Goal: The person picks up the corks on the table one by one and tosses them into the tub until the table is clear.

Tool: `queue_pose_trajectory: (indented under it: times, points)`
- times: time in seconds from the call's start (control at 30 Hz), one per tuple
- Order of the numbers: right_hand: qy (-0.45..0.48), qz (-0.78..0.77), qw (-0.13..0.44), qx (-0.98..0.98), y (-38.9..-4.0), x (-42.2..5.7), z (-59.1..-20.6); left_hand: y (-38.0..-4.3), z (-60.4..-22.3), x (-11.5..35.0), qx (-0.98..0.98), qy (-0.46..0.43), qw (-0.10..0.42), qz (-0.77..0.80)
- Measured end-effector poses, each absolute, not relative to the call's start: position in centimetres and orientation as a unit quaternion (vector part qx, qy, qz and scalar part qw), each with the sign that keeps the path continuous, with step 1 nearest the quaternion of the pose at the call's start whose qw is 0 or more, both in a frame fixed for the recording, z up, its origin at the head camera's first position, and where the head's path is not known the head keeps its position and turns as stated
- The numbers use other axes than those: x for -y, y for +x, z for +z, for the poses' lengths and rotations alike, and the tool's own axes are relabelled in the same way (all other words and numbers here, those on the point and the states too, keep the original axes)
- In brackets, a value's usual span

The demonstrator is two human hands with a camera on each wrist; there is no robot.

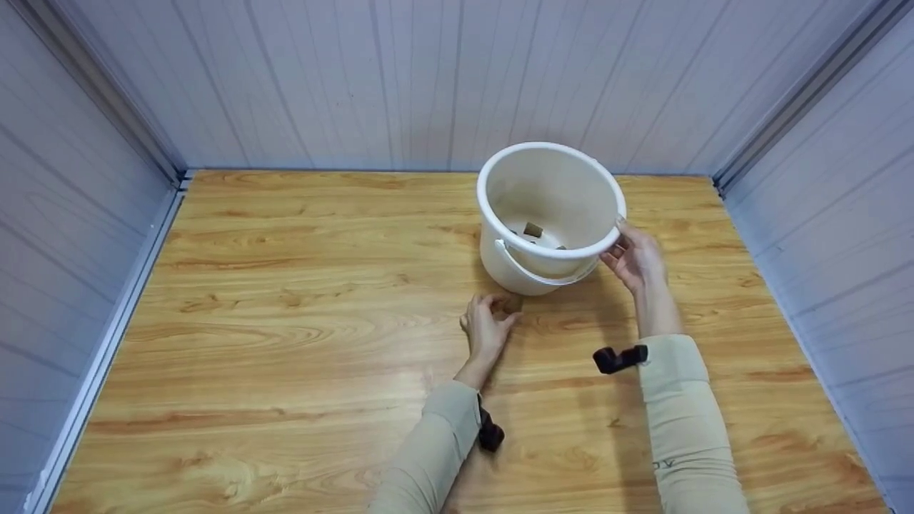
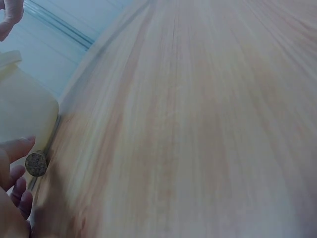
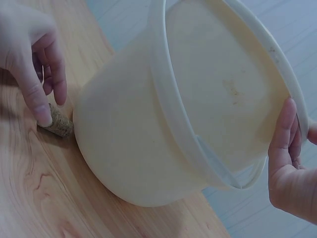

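Observation:
A white bucket (image 1: 508,265) stands upright towards the back right, its bail handle (image 3: 218,161) hanging down in front. My right hand (image 1: 638,261) grips its rim on the right side, with fingers inside the rim in the right wrist view. A short brown cork (image 3: 60,122) lies on its side on the wood surface by the bucket's base. Bent over that cork is my left hand (image 1: 487,330), the thumb tip at its near end. In the left wrist view the round end of the cork shows uncovered, with fingers (image 2: 19,147) apart around it.
Several brown pieces, one of them a small block (image 1: 533,230), lie on the bucket's floor, partly hidden by the rim. The wood-grain surface (image 1: 285,321) runs between a back wall (image 1: 357,86) and two side walls. Each sleeve carries a black wrist camera (image 1: 491,432).

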State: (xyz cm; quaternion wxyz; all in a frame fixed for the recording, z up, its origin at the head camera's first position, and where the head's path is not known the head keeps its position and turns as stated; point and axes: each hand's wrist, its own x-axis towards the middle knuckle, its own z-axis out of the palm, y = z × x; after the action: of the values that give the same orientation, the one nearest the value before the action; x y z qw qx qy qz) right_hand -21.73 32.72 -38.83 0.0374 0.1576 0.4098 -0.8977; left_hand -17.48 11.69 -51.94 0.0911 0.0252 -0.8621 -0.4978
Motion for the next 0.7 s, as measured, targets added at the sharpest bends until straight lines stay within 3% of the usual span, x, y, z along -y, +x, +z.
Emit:
queue_pose_trajectory:
  times: [0.7]
  points:
    - [0.162,-0.897,0.038,-0.410,-21.58,-32.63,-38.78,-17.65,-51.43,-12.08,0.898,0.054,0.069,-0.432]
